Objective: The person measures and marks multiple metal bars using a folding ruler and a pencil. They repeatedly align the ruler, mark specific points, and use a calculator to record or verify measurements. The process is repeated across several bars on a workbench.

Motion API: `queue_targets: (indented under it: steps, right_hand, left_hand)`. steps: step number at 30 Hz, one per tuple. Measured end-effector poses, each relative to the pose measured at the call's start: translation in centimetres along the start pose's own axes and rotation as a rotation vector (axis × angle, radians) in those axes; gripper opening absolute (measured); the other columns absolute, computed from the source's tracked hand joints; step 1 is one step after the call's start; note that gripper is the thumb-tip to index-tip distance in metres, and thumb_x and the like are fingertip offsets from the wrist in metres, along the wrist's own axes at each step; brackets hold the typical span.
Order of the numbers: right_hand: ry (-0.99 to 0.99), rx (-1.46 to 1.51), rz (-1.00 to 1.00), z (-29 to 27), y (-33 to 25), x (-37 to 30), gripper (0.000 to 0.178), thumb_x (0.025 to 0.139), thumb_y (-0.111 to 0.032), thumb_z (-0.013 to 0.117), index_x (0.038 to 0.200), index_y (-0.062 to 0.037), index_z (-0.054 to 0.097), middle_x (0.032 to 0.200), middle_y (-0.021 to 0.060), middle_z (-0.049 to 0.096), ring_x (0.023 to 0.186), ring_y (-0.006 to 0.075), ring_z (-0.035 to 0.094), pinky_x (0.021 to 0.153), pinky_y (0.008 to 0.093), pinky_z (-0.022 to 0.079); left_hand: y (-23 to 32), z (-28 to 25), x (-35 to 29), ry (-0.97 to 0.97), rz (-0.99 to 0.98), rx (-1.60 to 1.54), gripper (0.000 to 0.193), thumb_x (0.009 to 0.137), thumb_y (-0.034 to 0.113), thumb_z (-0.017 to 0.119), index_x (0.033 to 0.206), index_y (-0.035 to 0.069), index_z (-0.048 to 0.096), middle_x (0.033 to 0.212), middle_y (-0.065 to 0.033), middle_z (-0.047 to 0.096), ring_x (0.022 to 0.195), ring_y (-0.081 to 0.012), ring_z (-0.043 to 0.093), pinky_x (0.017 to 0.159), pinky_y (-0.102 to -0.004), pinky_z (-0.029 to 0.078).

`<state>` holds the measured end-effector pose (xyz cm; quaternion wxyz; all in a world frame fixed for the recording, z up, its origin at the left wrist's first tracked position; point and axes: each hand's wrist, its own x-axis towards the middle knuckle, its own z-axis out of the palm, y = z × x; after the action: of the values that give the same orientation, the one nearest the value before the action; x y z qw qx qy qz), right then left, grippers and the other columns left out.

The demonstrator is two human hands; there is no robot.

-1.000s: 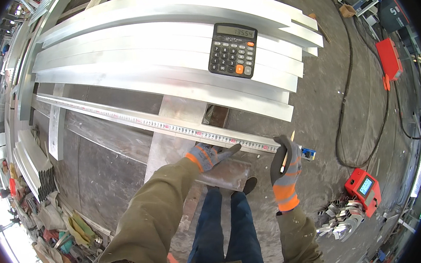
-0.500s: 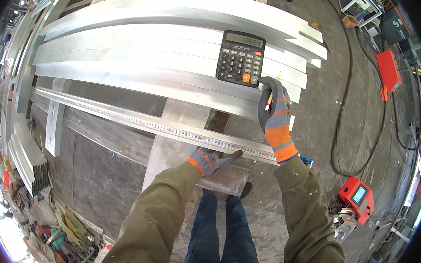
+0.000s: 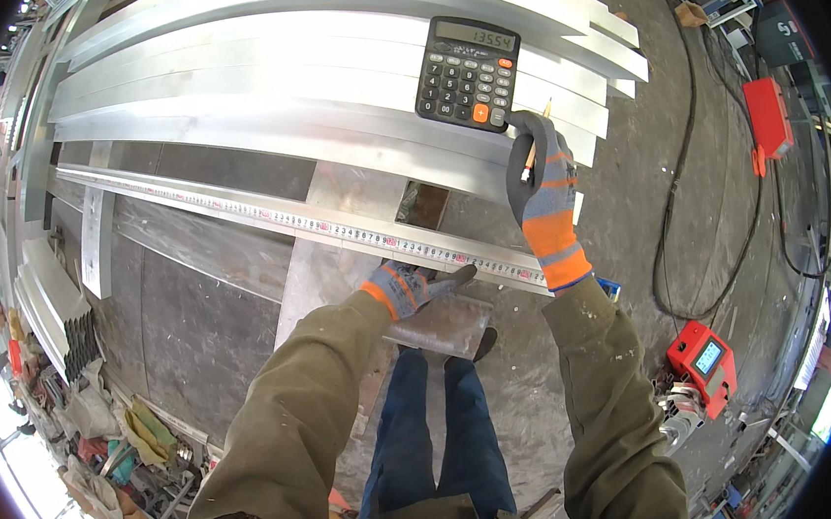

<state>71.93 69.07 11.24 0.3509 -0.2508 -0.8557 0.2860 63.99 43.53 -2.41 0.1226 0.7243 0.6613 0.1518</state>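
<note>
My right hand [image 3: 542, 171], in a grey and orange glove, is closed around a slim pencil [image 3: 529, 158] whose tip points up and away. Its fingers are at the lower right corner of a black calculator [image 3: 468, 74], which lies on pale metal bars. A number shows on the calculator's display. My left hand [image 3: 410, 288], gloved alike, rests at the near edge of a long narrow metal bar [image 3: 283, 208], with dark fingers stretched to the right. Along this bar runs a measuring tape [image 3: 354, 233]. The undersides of the left fingers are hidden.
Several long metal bars [image 3: 221, 74] lie side by side beyond the tape. A red device with a screen [image 3: 703, 365] and a red box [image 3: 768, 120] stand on the floor at right, near a black cable [image 3: 668, 227]. Cluttered scrap [image 3: 144, 431] lies at lower left.
The calculator, bars and tape sit slightly higher in the picture now as the view tilts. My right hand stays at the calculator's corner with the pencil; my left hand keeps its place on the bar.
</note>
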Motion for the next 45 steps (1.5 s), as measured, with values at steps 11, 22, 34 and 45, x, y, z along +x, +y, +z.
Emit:
queue_targets:
  steps: [11, 22, 34, 45]
  right_hand:
    - [-0.027, 0.035, 0.029, 0.1, 0.3, 0.0, 0.049, 0.085, 0.004, 0.066, 0.133, -0.0076, 0.064, 0.115, 0.017, 0.071, 0.104, 0.0397, 0.066, 0.092, 0.0462, 0.053]
    - [-0.011, 0.05, 0.029, 0.3, 0.6, -0.2, 0.045, 0.09, 0.003, 0.062, 0.134, -0.0072, 0.063, 0.116, 0.0163, 0.071, 0.104, 0.039, 0.067, 0.091, 0.0463, 0.053]
    - [-0.022, -0.015, 0.036, 0.1, -0.2, 0.0, 0.042, 0.091, 0.003, 0.061, 0.131, -0.0071, 0.065, 0.112, 0.0148, 0.072, 0.105, 0.0367, 0.066, 0.093, 0.0449, 0.051]
    - [-0.089, -0.219, -0.077, -0.8, -2.1, 0.4, 0.053, 0.083, -0.001, 0.066, 0.135, -0.0079, 0.064, 0.125, 0.0121, 0.07, 0.122, 0.0365, 0.061, 0.103, 0.046, 0.045]
  left_hand:
    - [0.7, -2.6, 0.1, -0.325, 0.009, 0.209, 0.056, 0.107, 0.022, 0.047, 0.158, 0.044, 0.045, 0.165, -0.0069, 0.046, 0.151, -0.0311, 0.043, 0.125, -0.0476, 0.033]
    - [-0.4, 1.3, -0.3, -0.183, -0.099, -0.102, 0.041, 0.107, 0.043, 0.06, 0.145, 0.026, 0.064, 0.149, -0.0069, 0.062, 0.137, -0.0264, 0.055, 0.116, -0.0391, 0.042]
    - [0.5, -1.2, 0.8, 0.095, -0.103, -0.134, 0.056, 0.102, 0.052, 0.067, 0.141, 0.012, 0.065, 0.142, -0.0094, 0.067, 0.134, -0.0295, 0.057, 0.114, -0.0399, 0.043]
    - [0.4, -1.7, 0.7, 0.113, 0.042, 0.047, 0.056, 0.101, 0.05, 0.068, 0.141, 0.011, 0.066, 0.142, -0.0114, 0.067, 0.134, -0.0297, 0.058, 0.115, -0.0393, 0.043]
